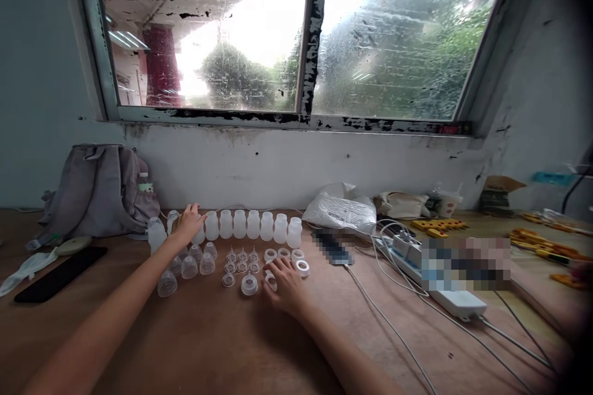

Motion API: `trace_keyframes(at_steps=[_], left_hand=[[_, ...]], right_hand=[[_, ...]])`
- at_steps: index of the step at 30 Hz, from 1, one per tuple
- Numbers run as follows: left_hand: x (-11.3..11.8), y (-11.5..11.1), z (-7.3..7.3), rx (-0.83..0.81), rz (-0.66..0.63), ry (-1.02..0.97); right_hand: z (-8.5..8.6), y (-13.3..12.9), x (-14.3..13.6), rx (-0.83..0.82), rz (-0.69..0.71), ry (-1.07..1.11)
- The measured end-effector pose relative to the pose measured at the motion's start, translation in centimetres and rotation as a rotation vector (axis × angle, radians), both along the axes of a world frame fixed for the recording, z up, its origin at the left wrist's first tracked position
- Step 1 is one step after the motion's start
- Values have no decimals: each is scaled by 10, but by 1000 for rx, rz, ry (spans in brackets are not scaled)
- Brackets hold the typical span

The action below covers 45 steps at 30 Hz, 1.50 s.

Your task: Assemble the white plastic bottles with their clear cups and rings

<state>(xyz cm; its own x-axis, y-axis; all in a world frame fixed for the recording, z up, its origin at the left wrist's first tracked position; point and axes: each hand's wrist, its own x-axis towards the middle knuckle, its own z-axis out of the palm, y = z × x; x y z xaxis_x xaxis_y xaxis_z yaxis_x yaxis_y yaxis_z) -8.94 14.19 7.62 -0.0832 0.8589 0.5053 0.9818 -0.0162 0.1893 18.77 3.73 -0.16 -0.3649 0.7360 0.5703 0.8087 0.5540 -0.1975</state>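
My left hand (188, 226) reaches over the left end of a curved row of frosted white bottles (253, 224). Its visible fingers are apart, at the bottle tops. My right hand (288, 285) is spread low above several white rings (302, 268), one of them showing between thumb and fingers. Left of it stand small clear silicone nipples (241, 267) in short rows. In front of those is one white ring with a nipple set in it (249, 284). Clear dome-shaped caps (189, 266) rest beneath my left forearm, which hides some of them.
A grey backpack (99, 191) and a black flat slab (60, 274) lie left. At the right are a silvery bag (343, 210), a phone (340, 254) on a cable, and a white power strip (456, 302). Another person's forearm (537, 296) extends in from the right, among yellow parts (542, 247).
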Motion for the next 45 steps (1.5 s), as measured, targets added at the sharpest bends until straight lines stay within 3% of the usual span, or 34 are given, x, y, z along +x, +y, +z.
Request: trace_keyframes(at_steps=[3, 6, 9, 12, 16, 21, 30, 37, 45], left_hand=[[33, -31, -14, 43, -250, -231], [72, -70, -50, -27, -532, -269], [99, -97, -87, -9, -588, -179], [106, -102, -105, -7, -647, -272], [101, -97, -103, 40, -697, -429], [99, -104, -97, 77, -735, -462], [97, -107, -94, 197, -835, -322], [88, -102, -95, 339, -853, -12], [89, -108, -99, 267, -840, -73]], right_hand=[[-5, -3, -8, 3, -15, -78], [-13, -3, -16, 23, -2, -127], [-20, -1, -21, 41, 20, -134], [-22, 2, -23, 63, 31, -90], [-20, 3, -24, 103, 47, -17], [-21, 4, -25, 133, 100, 30], [-20, 7, -23, 134, 155, 86], [-11, 6, -21, 121, 195, 83], [-5, -2, -27, -17, 223, 272]])
